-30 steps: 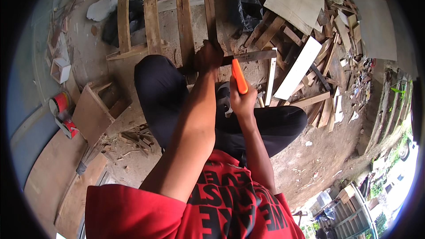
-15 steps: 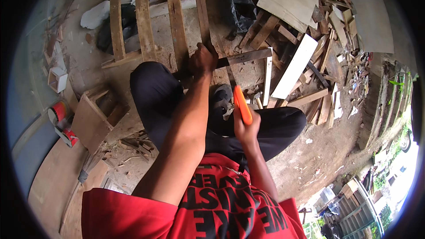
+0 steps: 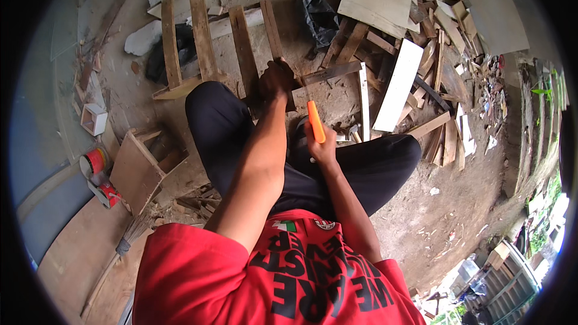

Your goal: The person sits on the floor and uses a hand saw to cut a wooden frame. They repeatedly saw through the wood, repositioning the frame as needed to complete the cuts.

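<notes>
My left hand (image 3: 276, 79) is closed on the wood where a wooden slat (image 3: 272, 31) meets a dark wooden strip (image 3: 332, 73) running right. More upright slats (image 3: 242, 42) stand to its left. My right hand (image 3: 322, 147) is wrapped round the orange handle of a handsaw (image 3: 316, 121), between my knees. The saw's blade shows only as a thin edge-on line reaching up to the dark strip, just right of my left hand. Whether its teeth touch the wood cannot be made out. A narrow white strip (image 3: 364, 102) stands at the dark strip's right end.
A white board (image 3: 399, 86) leans by a heap of scrap wood (image 3: 442, 78) on the right. A large pale panel (image 3: 376, 0) and a black plastic bag (image 3: 319, 18) lie beyond. On the left are a wooden box (image 3: 141, 165) and red cans (image 3: 94, 161).
The orange handle has moved down and left toward my body with my right hand. My left hand stays on the wood. The whole view has shifted slightly.
</notes>
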A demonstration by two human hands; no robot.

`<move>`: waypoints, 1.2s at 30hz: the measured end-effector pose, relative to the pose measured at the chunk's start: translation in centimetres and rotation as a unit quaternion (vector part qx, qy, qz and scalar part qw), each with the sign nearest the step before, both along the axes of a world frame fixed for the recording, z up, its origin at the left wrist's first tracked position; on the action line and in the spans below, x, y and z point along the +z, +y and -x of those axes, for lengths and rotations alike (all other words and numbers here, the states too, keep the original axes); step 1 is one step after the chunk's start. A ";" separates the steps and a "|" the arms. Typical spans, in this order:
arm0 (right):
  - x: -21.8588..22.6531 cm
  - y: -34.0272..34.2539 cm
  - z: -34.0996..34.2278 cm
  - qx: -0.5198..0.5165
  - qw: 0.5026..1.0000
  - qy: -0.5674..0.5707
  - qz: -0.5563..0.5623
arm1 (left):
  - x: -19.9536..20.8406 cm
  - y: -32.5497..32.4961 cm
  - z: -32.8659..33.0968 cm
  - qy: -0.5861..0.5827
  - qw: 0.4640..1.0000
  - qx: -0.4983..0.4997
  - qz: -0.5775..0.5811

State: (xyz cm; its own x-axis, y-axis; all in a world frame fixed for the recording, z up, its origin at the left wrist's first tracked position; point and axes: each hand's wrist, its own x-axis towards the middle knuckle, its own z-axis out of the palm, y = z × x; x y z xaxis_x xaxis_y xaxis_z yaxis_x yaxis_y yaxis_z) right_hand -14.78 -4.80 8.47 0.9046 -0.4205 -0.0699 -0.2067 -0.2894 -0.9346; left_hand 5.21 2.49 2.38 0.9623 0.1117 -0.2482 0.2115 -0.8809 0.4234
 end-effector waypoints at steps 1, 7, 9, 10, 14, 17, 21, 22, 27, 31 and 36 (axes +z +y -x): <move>1.1 0.1 0.6 -0.011 0.999 -0.010 0.032 | -0.7 0.3 0.1 -0.008 1.000 0.003 -0.005; 2.8 -1.8 2.8 -0.079 0.951 -0.283 0.101 | -1.1 0.5 -0.3 -0.028 0.999 -0.018 0.008; 2.1 -1.9 4.0 -0.138 0.968 -0.190 0.095 | 0.1 0.3 0.1 -0.009 0.998 -0.048 0.028; 2.1 -1.9 4.1 -0.165 0.972 -0.145 0.088 | -0.1 0.5 0.7 -0.098 0.990 -0.083 0.050; 0.9 -1.1 2.8 -0.245 0.961 -0.119 0.050 | -1.1 1.3 2.4 -0.274 0.926 -0.225 0.127; 2.5 -1.8 2.3 -0.262 0.953 -0.144 0.050 | 0.6 1.1 3.8 -0.176 0.902 -0.382 0.102; 3.3 -1.2 2.6 -0.249 0.955 -0.152 0.049 | -0.2 1.9 5.0 -0.149 0.911 -0.353 0.152; 3.1 -0.9 2.8 -0.248 0.955 -0.153 0.055 | -0.3 1.8 5.1 -0.149 0.911 -0.362 0.127; 3.0 -0.5 4.1 -0.234 0.960 -0.146 0.053 | 1.2 0.8 6.5 -0.121 0.908 -0.396 0.068; 3.3 -0.9 4.3 -0.229 0.960 -0.159 0.039 | 0.7 -0.1 6.4 -0.123 0.896 -0.418 0.082; 2.8 -0.4 3.4 -0.210 0.969 -0.131 0.000 | -0.1 1.2 5.6 -0.135 0.885 -0.419 0.149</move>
